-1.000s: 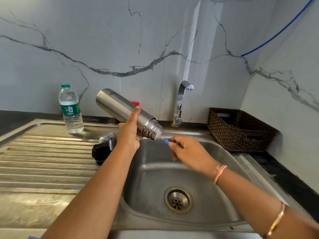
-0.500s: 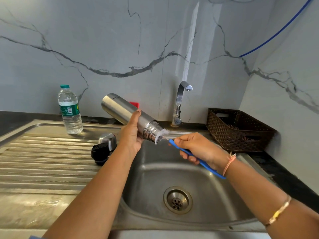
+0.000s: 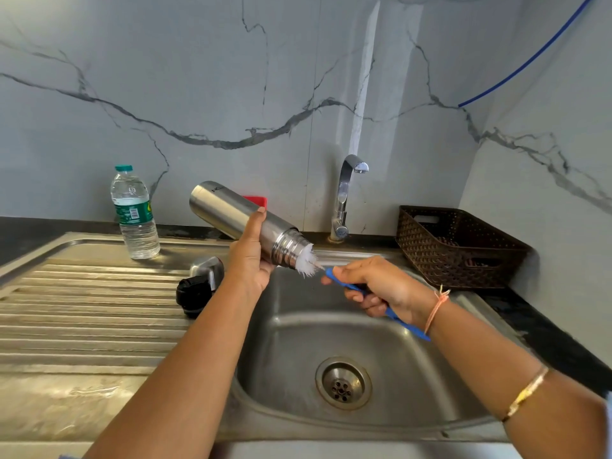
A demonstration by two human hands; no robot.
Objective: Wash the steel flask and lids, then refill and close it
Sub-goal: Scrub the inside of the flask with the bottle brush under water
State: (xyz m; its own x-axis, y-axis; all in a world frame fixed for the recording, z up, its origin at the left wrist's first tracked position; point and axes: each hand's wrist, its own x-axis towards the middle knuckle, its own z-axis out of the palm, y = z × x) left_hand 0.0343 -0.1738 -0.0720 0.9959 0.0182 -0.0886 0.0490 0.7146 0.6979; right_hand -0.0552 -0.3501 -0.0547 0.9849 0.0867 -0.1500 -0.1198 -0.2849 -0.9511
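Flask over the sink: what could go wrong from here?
1. The left hand alone holds the steel flask tilted, mouth down, over the sink basin; if wet, it may slip from that grip.
2. The bottle brush in the right hand has bristles at the mouth; they may flick water out.
3. The lids lie on the drainboard beside the left forearm; a nudge could knock them.
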